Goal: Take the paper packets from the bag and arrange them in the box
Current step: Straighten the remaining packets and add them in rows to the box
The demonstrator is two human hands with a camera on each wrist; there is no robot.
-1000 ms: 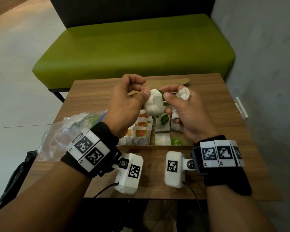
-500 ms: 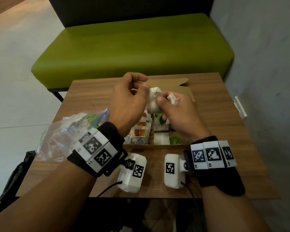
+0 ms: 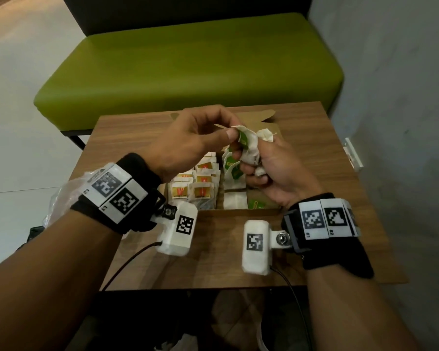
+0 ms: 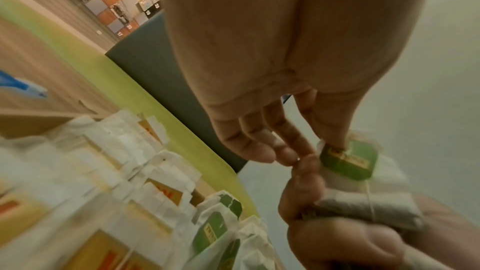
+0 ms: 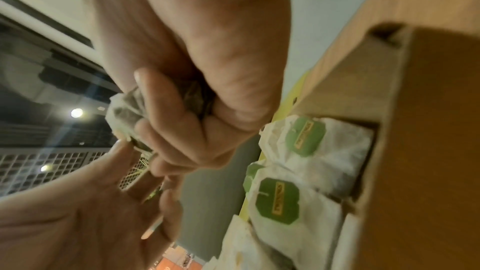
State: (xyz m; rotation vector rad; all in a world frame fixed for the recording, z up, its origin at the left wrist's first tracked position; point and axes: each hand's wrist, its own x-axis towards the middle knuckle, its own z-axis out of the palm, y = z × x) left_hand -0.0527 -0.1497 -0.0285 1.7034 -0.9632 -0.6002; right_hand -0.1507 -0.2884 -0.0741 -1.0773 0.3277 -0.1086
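Above the open cardboard box (image 3: 238, 211), my right hand (image 3: 260, 159) grips a bunch of white paper packets (image 3: 251, 150); its fingers are curled round them (image 5: 124, 114). My left hand (image 3: 232, 135) pinches the green tag (image 4: 348, 159) at the top of one of those packets between thumb and fingers. In the box, packets with red and yellow labels (image 3: 200, 190) stand in rows on the left and green-tagged packets (image 5: 278, 200) fill the right side. The clear plastic bag (image 3: 58, 201) lies on the table behind my left wrist, mostly hidden.
The box sits on a small wooden table (image 3: 213, 254), its lid flap (image 3: 266, 115) open at the back. A green bench (image 3: 188, 67) stands beyond the table and a grey wall (image 3: 403, 97) is close on the right. Cables hang off the table's near edge.
My hands have come together over the box. The packet my left hand held alone now sits in the right hand's bunch, with the left pinching only its tagged end.
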